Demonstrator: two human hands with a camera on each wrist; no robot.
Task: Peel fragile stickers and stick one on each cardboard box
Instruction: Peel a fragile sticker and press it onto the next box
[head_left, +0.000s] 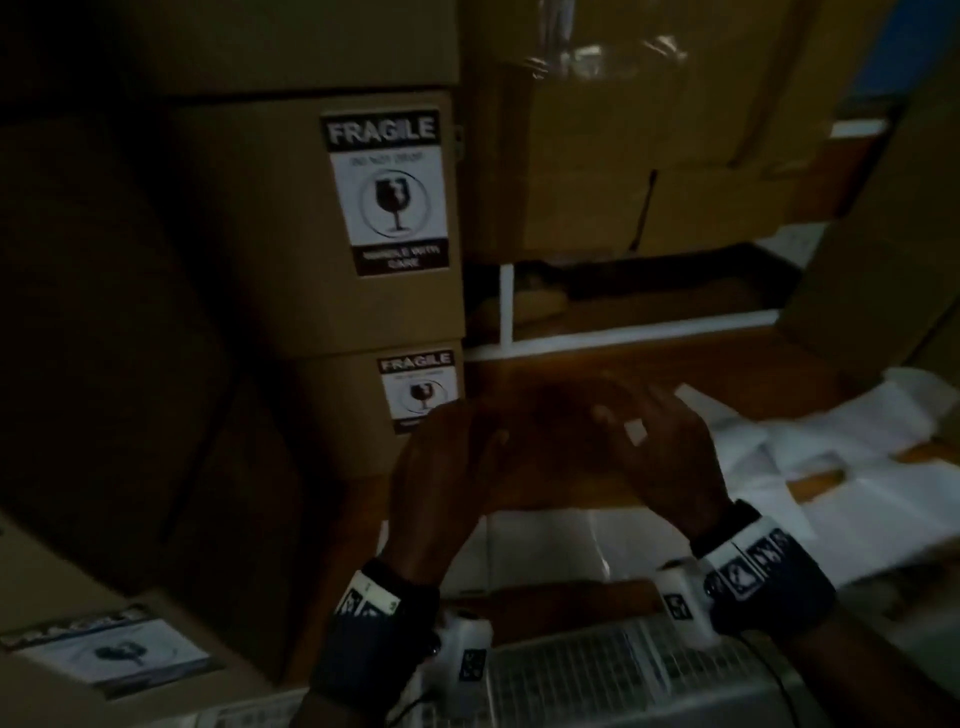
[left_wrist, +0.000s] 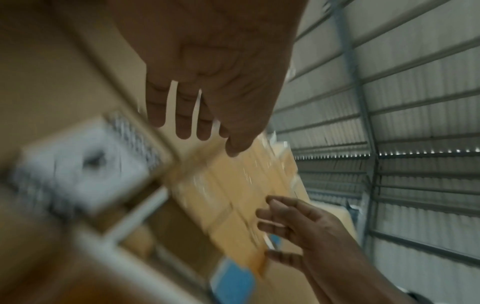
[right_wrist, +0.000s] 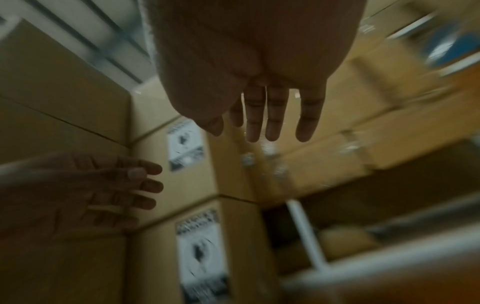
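The greatest risk, as judged from this moment, was that the next label would be fetched in poor light and blurred motion, so that a backing sheet might be fumbled or a sticker creased, folded on itself, or laid on a carton already marked; the dimness of the head view and the smear in both wrist views would be the cause. Both hands were seen empty. The left hand (head_left: 441, 467) was held with its fingers (left_wrist: 182, 115) straight and slightly spread, nothing being gripped, and the right hand (head_left: 660, 457) was likewise released, its fingers (right_wrist: 275, 115) extended and parted. No sticker was seen between or against any finger; a small pale patch on the back of the right hand could not be identified. Taking the upper fragile sticker (head_left: 387, 192) as the landmark, the lower fragile sticker (head_left: 422, 391) lay directly beneath it on the next cardboard box (head_left: 337, 415) of the stack, just beyond the left hand's fingertips and partly hidden by them, though contact could not be confirmed. A third labelled box (head_left: 109, 649) lay far below and to the left of the landmark. Loose white backing sheets (head_left: 857, 467) were scattered below and well to the right of it, beyond the right hand, apart from its fingers.
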